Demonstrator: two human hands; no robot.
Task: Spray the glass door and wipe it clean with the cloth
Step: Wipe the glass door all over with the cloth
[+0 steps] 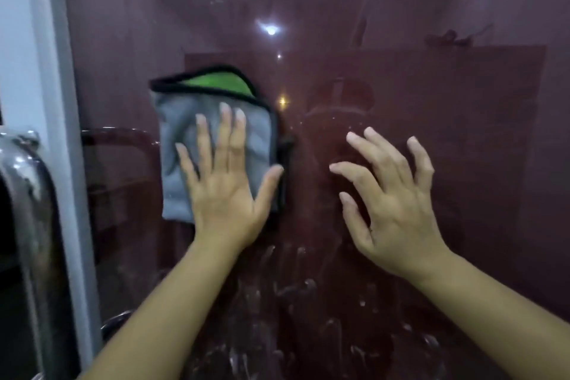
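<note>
While its fingers lie straight and spread, the left hand point(226, 182) presses a folded grey cloth point(185, 145), its green inner side showing at the top fold, flat against the glass door point(431, 133). Just beside it the right hand point(391, 194) hovers at the pane with fingers loosely splayed, holding nothing; whether its fingertips touch the glass cannot be told. A white door frame point(58, 102) and chrome handle point(27, 194) stand at left. Wiping appears under way. White smears point(308, 318) low on the pane suggest the next pass should sweep downward.
</note>
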